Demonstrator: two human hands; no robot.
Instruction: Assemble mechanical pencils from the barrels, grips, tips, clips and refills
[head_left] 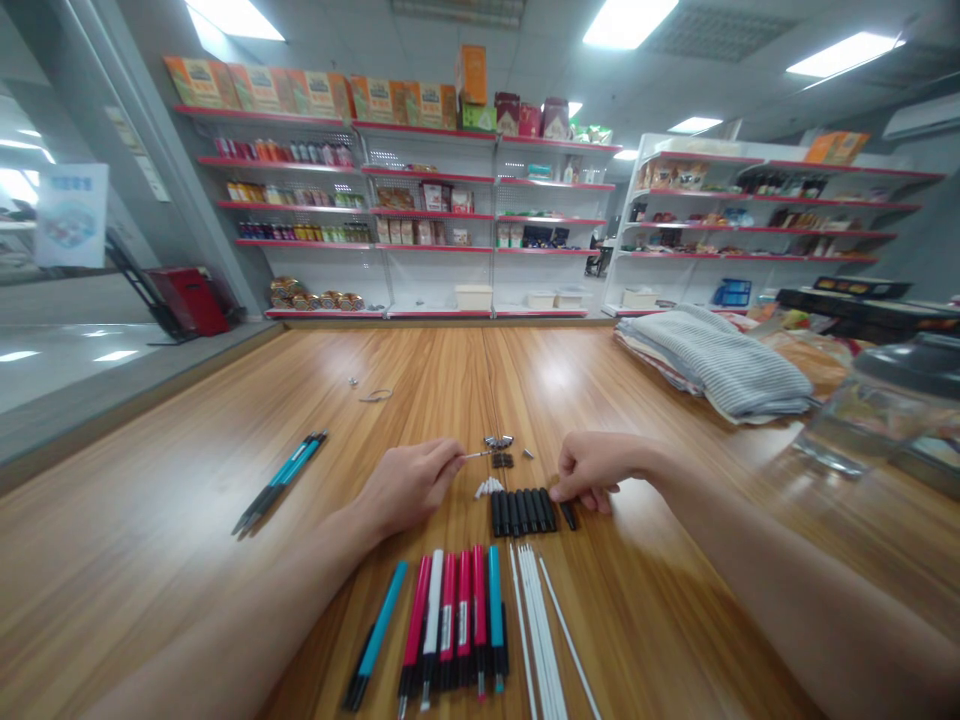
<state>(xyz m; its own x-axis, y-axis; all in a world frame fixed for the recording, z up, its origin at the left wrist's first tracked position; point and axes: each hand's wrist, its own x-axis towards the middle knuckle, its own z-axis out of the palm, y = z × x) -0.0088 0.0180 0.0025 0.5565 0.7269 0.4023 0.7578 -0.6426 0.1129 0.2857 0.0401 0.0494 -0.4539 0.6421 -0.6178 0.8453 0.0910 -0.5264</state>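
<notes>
Pointing toward the small dark pieces (502, 461), a thin pale rod (478, 455) is held by the left hand (411, 488), whose fingers are clamped together on one end of it, over the middle part of the bench (480, 370). Whether its free end is touching these pieces or the silver pieces (498, 441) just behind them cannot be told. At the right hand (596, 470), the fingers are bent downward beside the right end of the row of black tubes (523, 512), and a loose black piece (568, 516) is seen just below them; whether it is gripped or only touched cannot be told. If this hand is moved carelessly to the left, the row could be pushed out of order, because the tubes are laid side by side and can probably be rolled easily. The lone silver piece (528, 454) between the hands could be knocked away by a knuckle, since it is very small. The white bits (489, 487) near the left hand could be swept by its edge. If the rod is pinched too weakly, it could be dropped and the dark pieces scattered. By a lowered forearm, the coloured pens (464, 590) or the white sticks (538, 630) could also be disturbed.
</notes>
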